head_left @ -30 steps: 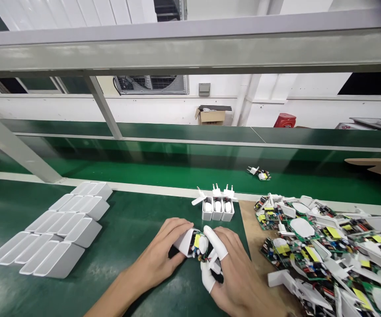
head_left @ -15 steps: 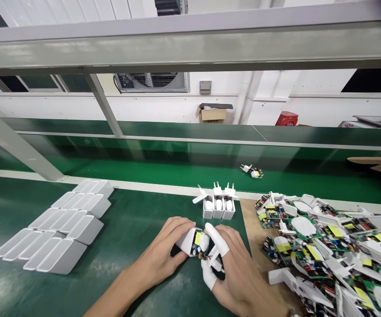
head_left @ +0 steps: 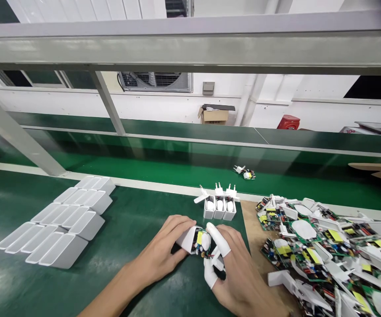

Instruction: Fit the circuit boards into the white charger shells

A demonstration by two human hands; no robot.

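My left hand (head_left: 168, 241) is closed around a white plastic charger housing (head_left: 187, 240), its open end facing right. A small circuit board (head_left: 203, 241) with a yellow label and a round white pad sits at that opening, partly inside. My right hand (head_left: 231, 259), with white covers on thumb and forefinger, grips the board's outer end, where a white plug piece (head_left: 217, 259) hangs. Just beyond my hands, three filled housings (head_left: 220, 208) stand in a row with plug pieces on top. How deep the board sits is hidden by my fingers.
Rows of empty white housings (head_left: 56, 222) lie at left. A heap of circuit boards with plug pieces (head_left: 329, 251) covers a brown board (head_left: 251, 229) at right. One loose board (head_left: 248, 175) rests on the green belt (head_left: 164, 169) behind the pale edge strip. A metal frame bar (head_left: 190, 48) crosses overhead.
The view has shifted slightly. Both hands keep their hold on the housing and circuit board in nearly the same place. The loose board on the belt has moved a little left.
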